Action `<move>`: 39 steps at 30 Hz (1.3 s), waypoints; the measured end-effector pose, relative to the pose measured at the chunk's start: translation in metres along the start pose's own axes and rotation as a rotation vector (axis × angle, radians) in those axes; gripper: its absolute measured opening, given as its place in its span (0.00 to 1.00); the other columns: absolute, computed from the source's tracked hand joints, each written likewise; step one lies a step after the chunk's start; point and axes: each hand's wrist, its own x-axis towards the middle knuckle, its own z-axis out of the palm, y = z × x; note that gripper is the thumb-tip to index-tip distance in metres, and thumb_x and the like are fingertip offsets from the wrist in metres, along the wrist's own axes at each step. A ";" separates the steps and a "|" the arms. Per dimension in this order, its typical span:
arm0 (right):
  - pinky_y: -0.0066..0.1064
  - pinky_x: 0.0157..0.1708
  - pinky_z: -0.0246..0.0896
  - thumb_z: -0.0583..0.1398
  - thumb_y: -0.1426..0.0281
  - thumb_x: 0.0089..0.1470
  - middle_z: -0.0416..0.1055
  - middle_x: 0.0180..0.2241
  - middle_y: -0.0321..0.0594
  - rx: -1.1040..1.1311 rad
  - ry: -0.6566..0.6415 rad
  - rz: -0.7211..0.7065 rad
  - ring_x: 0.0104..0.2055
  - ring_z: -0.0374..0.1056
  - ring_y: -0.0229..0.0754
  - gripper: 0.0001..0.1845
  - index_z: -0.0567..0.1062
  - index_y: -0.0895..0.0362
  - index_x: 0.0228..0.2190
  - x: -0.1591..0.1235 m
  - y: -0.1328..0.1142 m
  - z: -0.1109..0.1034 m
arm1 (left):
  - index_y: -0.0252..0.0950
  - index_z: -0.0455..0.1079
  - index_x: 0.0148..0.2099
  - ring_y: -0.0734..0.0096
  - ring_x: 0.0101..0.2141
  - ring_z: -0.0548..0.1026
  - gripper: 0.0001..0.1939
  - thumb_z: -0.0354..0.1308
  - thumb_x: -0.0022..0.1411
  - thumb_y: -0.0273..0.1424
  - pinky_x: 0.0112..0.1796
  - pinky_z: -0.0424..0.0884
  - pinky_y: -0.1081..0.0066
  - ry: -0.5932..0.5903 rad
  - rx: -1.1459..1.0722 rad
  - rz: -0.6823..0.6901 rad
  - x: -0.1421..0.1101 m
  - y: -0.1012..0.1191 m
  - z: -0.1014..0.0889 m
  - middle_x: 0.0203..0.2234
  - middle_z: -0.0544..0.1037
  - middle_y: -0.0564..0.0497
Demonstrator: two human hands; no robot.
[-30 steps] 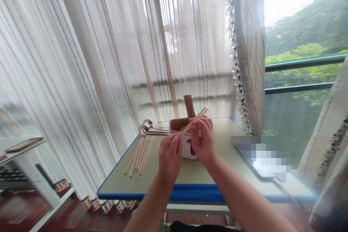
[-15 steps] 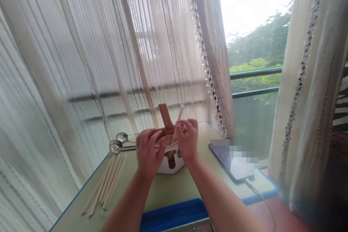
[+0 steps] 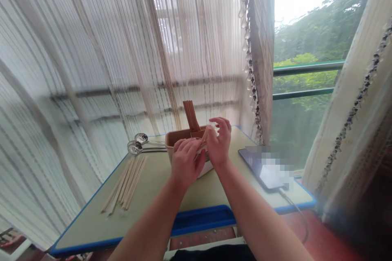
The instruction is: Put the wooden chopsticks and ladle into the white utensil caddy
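Along the near side, the counter [image 3: 205,195] leaves a bare strip before its blue edge. Pale chopsticks [image 3: 125,183] lie left; right, a tablet's [image 3: 252,167] cable [image 3: 295,204] hangs over the edge, where a snag could drag it. The left hand's [image 3: 186,161] fingers curl, grip unclear; the right hand's [image 3: 219,142] are spread. Between them a pale stick [image 3: 203,142] slants at the caddy [image 3: 206,170] and could catch its rim; a leaning wrist could tip it. Beyond, brown chopsticks [image 3: 191,115] narrow the opening.

Apparently a home, striped sheer curtain [image 3: 107,49] across the far side, railing [image 3: 306,69] at right, leafy trees [image 3: 312,38] beyond.
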 end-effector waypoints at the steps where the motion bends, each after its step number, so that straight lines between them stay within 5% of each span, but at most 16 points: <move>1: 0.36 0.40 0.56 0.52 0.71 0.50 0.65 0.38 0.40 0.024 0.000 0.027 0.39 0.60 0.41 0.08 0.67 0.54 0.35 0.000 0.001 0.001 | 0.38 0.68 0.46 0.63 0.45 0.72 0.13 0.53 0.57 0.30 0.50 0.61 0.60 -0.004 0.012 -0.002 0.000 0.000 0.001 0.41 0.77 0.47; 9: 0.34 0.37 0.55 0.52 0.74 0.46 0.63 0.29 0.37 -0.045 0.137 0.254 0.33 0.58 0.41 0.05 0.62 0.54 0.29 -0.007 0.014 0.008 | 0.39 0.70 0.47 0.61 0.50 0.69 0.15 0.54 0.56 0.30 0.55 0.55 0.56 -0.071 0.059 -0.033 0.003 0.005 0.002 0.41 0.78 0.49; 14: 0.35 0.39 0.57 0.52 0.69 0.48 0.68 0.25 0.37 0.024 -0.015 0.212 0.35 0.60 0.42 0.08 0.71 0.54 0.23 -0.005 0.010 0.008 | 0.40 0.73 0.42 0.65 0.47 0.72 0.11 0.53 0.58 0.29 0.53 0.59 0.58 -0.010 -0.027 -0.088 0.006 0.001 0.000 0.37 0.79 0.51; 19: 0.36 0.39 0.62 0.56 0.67 0.47 0.71 0.26 0.37 0.077 -0.099 0.173 0.35 0.63 0.42 0.10 0.78 0.54 0.29 -0.007 0.006 0.009 | 0.38 0.74 0.37 0.68 0.38 0.76 0.08 0.54 0.58 0.30 0.51 0.64 0.60 0.137 -0.073 -0.212 0.013 -0.013 -0.006 0.32 0.80 0.51; 23: 0.35 0.39 0.65 0.59 0.64 0.49 0.71 0.27 0.37 0.105 -0.177 0.121 0.33 0.66 0.39 0.14 0.76 0.52 0.39 -0.009 0.004 0.011 | 0.38 0.75 0.38 0.69 0.36 0.76 0.08 0.56 0.57 0.31 0.49 0.65 0.61 0.112 -0.052 -0.232 0.015 -0.019 -0.008 0.32 0.79 0.51; 31: 0.37 0.42 0.63 0.59 0.64 0.52 0.73 0.33 0.37 0.096 -0.248 -0.100 0.41 0.64 0.41 0.08 0.78 0.49 0.34 -0.004 -0.003 0.005 | 0.38 0.73 0.35 0.68 0.34 0.74 0.07 0.58 0.55 0.34 0.50 0.62 0.60 0.065 -0.033 -0.223 0.013 -0.020 -0.005 0.29 0.78 0.51; 35: 0.38 0.45 0.59 0.54 0.67 0.57 0.72 0.37 0.38 0.091 -0.274 -0.147 0.42 0.63 0.40 0.13 0.76 0.50 0.41 -0.003 -0.008 0.001 | 0.37 0.73 0.34 0.71 0.31 0.73 0.09 0.55 0.58 0.35 0.44 0.66 0.66 0.167 -0.102 -0.375 0.014 -0.017 -0.010 0.27 0.76 0.52; 39: 0.38 0.46 0.58 0.55 0.71 0.52 0.72 0.37 0.37 0.015 -0.287 -0.162 0.43 0.63 0.42 0.15 0.75 0.51 0.41 -0.005 -0.009 0.001 | 0.36 0.72 0.33 0.74 0.27 0.72 0.11 0.56 0.56 0.39 0.40 0.67 0.69 0.397 -0.128 -0.616 0.017 -0.018 -0.017 0.25 0.76 0.54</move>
